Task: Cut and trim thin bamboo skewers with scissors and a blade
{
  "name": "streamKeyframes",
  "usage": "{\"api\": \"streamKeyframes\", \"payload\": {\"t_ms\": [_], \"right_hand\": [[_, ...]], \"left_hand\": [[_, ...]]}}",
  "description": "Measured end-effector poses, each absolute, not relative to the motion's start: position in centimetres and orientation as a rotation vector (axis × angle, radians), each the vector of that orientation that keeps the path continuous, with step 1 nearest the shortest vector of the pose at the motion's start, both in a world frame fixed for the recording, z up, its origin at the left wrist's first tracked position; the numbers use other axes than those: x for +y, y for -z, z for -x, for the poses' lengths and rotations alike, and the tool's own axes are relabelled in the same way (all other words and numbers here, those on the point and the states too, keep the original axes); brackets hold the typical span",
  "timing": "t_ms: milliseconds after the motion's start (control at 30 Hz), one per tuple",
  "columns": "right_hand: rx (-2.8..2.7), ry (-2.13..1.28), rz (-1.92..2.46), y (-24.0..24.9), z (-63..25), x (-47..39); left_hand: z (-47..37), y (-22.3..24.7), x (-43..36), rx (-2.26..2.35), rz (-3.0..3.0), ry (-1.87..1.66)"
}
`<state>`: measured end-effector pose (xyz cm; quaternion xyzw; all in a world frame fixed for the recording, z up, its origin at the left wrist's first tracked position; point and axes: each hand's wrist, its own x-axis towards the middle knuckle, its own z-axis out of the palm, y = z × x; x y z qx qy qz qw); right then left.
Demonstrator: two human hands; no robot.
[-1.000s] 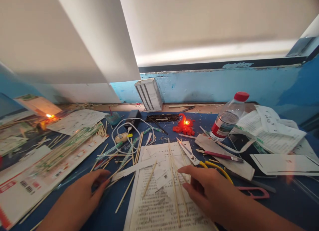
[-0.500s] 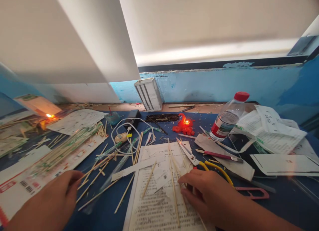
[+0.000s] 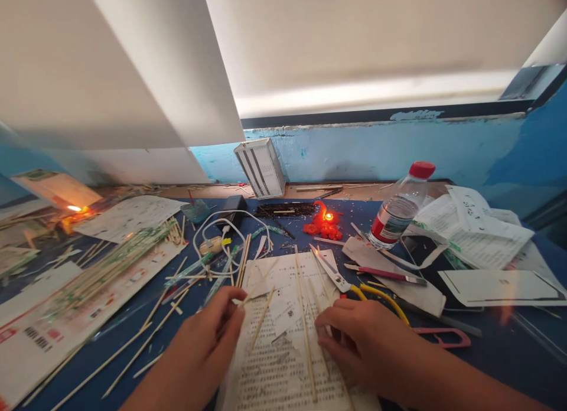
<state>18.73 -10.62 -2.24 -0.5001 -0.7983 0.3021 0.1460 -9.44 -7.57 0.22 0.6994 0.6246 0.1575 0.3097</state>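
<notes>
My left hand (image 3: pixel 208 334) is at the left edge of a printed sheet (image 3: pixel 261 369). Its thumb and forefinger pinch a thin wooden stick (image 3: pixel 261 281), pale and slightly blurred, pointing up and to the right. My right hand (image 3: pixel 358 334) rests on the right side of the sheet, fingers curled in at another wooden stick (image 3: pixel 325 364); its grip is partly hidden. Between the hands lie a longer stick (image 3: pixel 305 334), a short stick (image 3: pixel 263 316) and a small paper piece (image 3: pixel 286 316). Scissors (image 3: pixel 334 275) with yellow handles lie beyond my right hand.
A lit red candle (image 3: pixel 326 225) burns behind the sheet; another flame (image 3: pixel 75 209) glows far left. A water bottle (image 3: pixel 398 207), craft knife (image 3: pixel 385 273) and papers stand or lie right. Left are bundled sticks (image 3: pixel 119 263) and a white cable (image 3: pixel 208 222).
My left hand has moved right, from the loose sticks to the sheet, now with a stick in its fingers. The white paper strip there is no longer visible. My right hand has stayed nearly still.
</notes>
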Motion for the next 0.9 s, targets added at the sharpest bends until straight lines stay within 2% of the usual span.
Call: {"api": "streamKeyframes", "payload": {"t_ms": [133, 267, 333, 433, 533, 700, 900], "right_hand": [[-2.301, -0.855, 1.434, 2.1, -18.8, -10.5], [-2.277, -0.833, 1.440, 1.8, -19.1, -10.5], [-2.213, -0.835, 1.444, 1.6, -19.3, -10.5], [-2.014, -0.917, 1.467, 1.2, -19.5, -10.4], [-1.691, -1.138, 1.395, 1.3, -19.6, -10.1], [-1.154, -1.494, 1.076, 2.0, -19.9, -9.0], [-1.089, -1.396, 1.217, 1.9, -20.6, -7.8]], "left_hand": [[7.3, 0.0, -6.6, 1.672, -1.929, -0.149], [6.8, 0.0, -5.9, 1.732, -1.971, -0.028], [6.5, -0.5, -5.7, 1.688, -1.936, -0.076], [5.2, -1.7, -5.1, 1.384, -1.738, -0.296], [2.7, -2.5, -4.3, 1.034, -1.384, -0.373], [-1.9, -1.1, -3.0, 0.827, -1.123, -0.359], [-2.0, 1.8, -3.3, 0.739, -1.168, -0.346]]}}
